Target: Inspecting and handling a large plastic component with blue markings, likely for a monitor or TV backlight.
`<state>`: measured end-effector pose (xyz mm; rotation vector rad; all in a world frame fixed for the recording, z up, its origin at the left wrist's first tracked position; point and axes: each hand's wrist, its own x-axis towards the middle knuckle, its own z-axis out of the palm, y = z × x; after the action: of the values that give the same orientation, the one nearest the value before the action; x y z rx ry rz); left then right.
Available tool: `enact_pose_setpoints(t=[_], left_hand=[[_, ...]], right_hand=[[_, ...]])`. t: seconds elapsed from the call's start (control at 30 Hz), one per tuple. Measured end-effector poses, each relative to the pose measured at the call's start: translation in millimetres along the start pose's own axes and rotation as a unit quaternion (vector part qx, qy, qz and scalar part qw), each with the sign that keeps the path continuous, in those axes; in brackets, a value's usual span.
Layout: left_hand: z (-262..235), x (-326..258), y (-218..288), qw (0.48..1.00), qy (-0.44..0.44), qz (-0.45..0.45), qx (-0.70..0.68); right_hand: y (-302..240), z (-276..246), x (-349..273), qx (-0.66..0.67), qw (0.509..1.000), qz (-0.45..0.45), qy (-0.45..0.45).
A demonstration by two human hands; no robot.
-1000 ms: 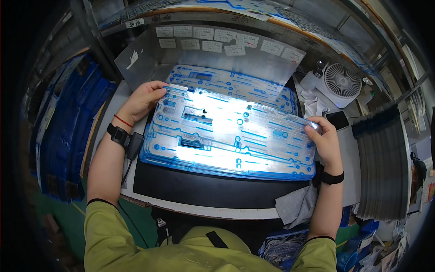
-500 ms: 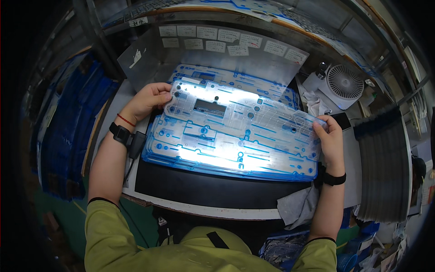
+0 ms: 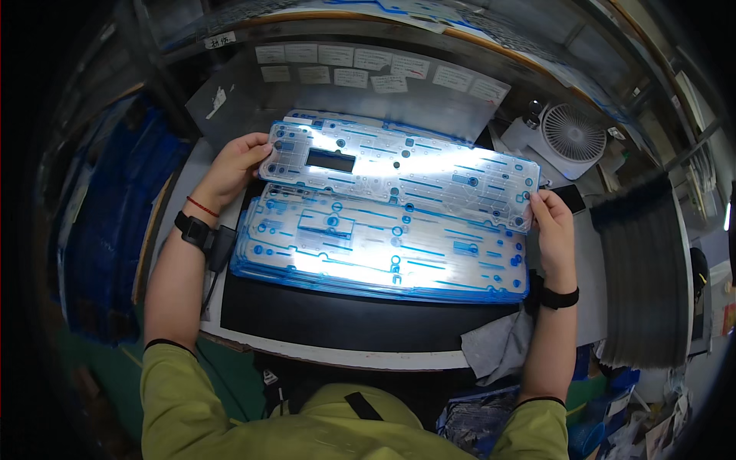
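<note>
A long, flat panel [image 3: 429, 172], clear with blue edges, slots, round holes and one rectangular cut-out, is stretched between my hands. My left hand [image 3: 236, 170] pinches its left end. At the lower right corner, the fingers of my right hand [image 3: 553, 230] are closed on it. Beneath and nearer to me lies a stack of similar blue-edged panels [image 3: 360, 249], shining under the light. Behind the held panel more such panels [image 3: 414, 132] show only their far edge; the rest is covered. Whether the held panel touches those behind, I cannot tell.
Under the near stack lies a black mat [image 3: 345, 316], with a grey cloth [image 3: 498, 345] at its right corner. A white fan [image 3: 573, 134] stands at the back right. Dark sheets [image 3: 640, 276] stand to the right, blue ones [image 3: 115, 222] to the left. A metal panel [image 3: 245, 88] with paper notes closes the back.
Both hands have brought the panel away from me and slightly left, over the rear stack. More of the near stack's top is uncovered. The view has shifted slightly.
</note>
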<state>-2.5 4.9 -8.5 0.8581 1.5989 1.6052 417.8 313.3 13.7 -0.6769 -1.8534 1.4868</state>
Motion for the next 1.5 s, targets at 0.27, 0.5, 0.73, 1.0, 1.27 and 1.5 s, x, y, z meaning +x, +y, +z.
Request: enact_pose_setpoints(t=[0.27,0.5,0.73,1.0,1.27,1.5], left_hand=[[-13,2,-7,0.995,-0.008,0.065,-0.071],[-6,2,-4,0.994,0.022,0.093,-0.051],[-5,-1,2,0.996,0.001,0.05,-0.076],[3,-5,8,0.999,-0.046,-0.024,-0.003],[0,-1,3,0.999,-0.031,-0.014,-0.017],[-10,1,0,0.999,0.012,-0.021,-0.049]], right_hand=[[-4,-2,-2,0.014,0.999,-0.008,0.03],[5,-8,0,0.06,0.998,-0.007,0.016],[-6,8,-5,0.038,0.999,-0.014,-0.009],[-6,8,-5,0.027,1.0,-0.004,-0.002],[-5,6,-4,0.044,0.999,0.0,-0.006],[-6,5,-3,0.025,1.0,0.004,0.007]])
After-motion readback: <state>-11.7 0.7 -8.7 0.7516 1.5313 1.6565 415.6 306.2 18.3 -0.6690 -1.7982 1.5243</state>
